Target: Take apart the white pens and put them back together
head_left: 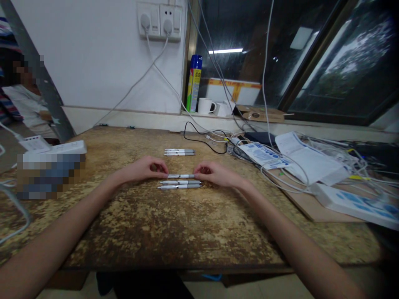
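Note:
Between my two hands lies a white and grey pen [181, 176], level from left to right. My left hand [152, 167] pinches its left end with thumb and fingertips. At the right end, my right hand [210, 171] holds it in a similar pinch. Just nearer to me, two more pens [180, 186] lie side by side on the worn wooden table [174, 228]. Beyond my hands is a small group of similar pens [180, 152], parallel to the one I hold.
Papers [308, 160], tangled cables and a white power strip [355, 203] cover the right side. At left are another power strip [56, 149] and a blurred object. A spray can [193, 85] and a mug [205, 106] stand on the sill. A person [26, 95] is at far left.

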Demonstrator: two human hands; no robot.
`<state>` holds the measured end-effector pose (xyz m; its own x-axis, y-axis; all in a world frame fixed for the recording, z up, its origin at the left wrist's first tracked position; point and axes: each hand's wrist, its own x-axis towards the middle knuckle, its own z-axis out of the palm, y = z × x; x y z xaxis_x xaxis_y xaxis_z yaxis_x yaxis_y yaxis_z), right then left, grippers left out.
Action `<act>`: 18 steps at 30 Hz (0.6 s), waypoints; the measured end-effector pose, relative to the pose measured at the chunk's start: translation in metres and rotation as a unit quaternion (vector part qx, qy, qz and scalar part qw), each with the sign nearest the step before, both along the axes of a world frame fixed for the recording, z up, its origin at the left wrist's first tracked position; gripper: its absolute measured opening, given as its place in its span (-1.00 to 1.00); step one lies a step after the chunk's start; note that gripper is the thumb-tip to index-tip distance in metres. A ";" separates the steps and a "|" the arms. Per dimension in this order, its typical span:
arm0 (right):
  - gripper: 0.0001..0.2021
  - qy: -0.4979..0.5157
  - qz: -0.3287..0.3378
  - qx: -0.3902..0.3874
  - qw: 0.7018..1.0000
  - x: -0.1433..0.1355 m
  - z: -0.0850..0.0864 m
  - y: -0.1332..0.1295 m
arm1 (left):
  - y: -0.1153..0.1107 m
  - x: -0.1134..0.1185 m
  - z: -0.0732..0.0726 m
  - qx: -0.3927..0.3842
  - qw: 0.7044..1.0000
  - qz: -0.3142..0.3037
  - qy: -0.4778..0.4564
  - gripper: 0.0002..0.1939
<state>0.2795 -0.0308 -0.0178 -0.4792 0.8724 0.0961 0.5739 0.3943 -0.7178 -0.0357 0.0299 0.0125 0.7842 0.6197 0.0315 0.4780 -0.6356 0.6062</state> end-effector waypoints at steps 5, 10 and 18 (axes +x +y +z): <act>-0.66 0.011 0.033 -0.018 0.999 0.002 -0.002 0.002 | 0.001 -0.003 0.000 -0.019 1.000 -0.011 0.007 -0.68; -0.67 0.025 0.025 -0.031 0.999 -0.001 0.001 -0.002 | 0.000 -0.005 0.002 -0.024 0.999 -0.019 0.011 -0.67; -0.69 0.032 -0.037 0.006 0.999 -0.009 -0.004 0.000 | 0.003 -0.003 -0.007 -0.019 1.000 -0.001 -0.025 -0.63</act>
<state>0.2709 -0.0307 -0.0215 -0.4053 0.9042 0.1351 0.5557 0.3610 -0.7489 -0.0391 0.0332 0.0055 0.7835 0.6196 0.0474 0.4455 -0.6132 0.6523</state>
